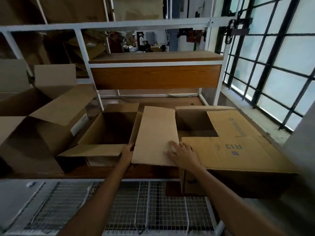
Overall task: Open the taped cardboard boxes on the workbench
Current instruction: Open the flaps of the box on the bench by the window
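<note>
A large cardboard box marked R13 (238, 150) stands at the right of the workbench with its top open and a dark hollow inside. Its left flap (155, 133) lies spread out flat toward the left. My right hand (182, 154) rests flat on that flap with the fingers spread. My left hand (127, 153) grips the flap's left edge, fingers tucked beneath it. Just left of it sits a smaller open box (109, 130) with its flaps folded out.
More open boxes (34, 133) crowd the left side of the wooden workbench (153, 172). A white metal frame with a wooden shelf (155, 76) rises behind. A barred window (272, 65) is at right. Wire mesh (153, 210) lies below the bench edge.
</note>
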`<state>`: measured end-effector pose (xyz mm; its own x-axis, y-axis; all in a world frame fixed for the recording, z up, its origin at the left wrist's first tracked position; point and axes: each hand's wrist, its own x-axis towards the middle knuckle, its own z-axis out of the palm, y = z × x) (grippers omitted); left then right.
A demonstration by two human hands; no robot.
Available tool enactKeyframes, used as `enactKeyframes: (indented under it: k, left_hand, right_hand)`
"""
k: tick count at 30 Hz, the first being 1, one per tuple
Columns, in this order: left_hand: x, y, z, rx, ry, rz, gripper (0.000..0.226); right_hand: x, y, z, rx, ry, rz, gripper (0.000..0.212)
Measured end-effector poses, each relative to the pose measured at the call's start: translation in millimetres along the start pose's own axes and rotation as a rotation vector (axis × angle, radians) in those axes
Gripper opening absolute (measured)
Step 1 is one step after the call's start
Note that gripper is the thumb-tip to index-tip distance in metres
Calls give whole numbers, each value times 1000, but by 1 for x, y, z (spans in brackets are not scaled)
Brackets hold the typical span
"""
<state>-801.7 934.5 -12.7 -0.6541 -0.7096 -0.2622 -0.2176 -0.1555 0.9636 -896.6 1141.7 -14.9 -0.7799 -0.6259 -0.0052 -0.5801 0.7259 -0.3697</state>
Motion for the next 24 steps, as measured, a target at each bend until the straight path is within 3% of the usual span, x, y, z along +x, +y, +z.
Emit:
enactKeyframes:
  k: [6,11,14,16,20,24]
  left_hand:
    - [5,-22,-9,-98,-87,-23,37]
    - [7,-51,13,659,-392,162,34]
    - [10,-69,30,966,-571,180,63]
    - [8,-70,45,984,-515,164,47]
    - [-19,-36,76,781,-172,444,20]
    - [-39,-2,108,577,-185,676,18]
  right_hand:
    - [-2,-5,3,0,-20,41,56]
    - [-4,-7,1,-10,11,39,64]
    - [-8,-8,5,-50,29,5,67]
    - [-10,-9,4,-36,30,5,69]
    - [-4,-8,3,44,6,23,70]
    - [-5,-3,-13,271,48,97,55]
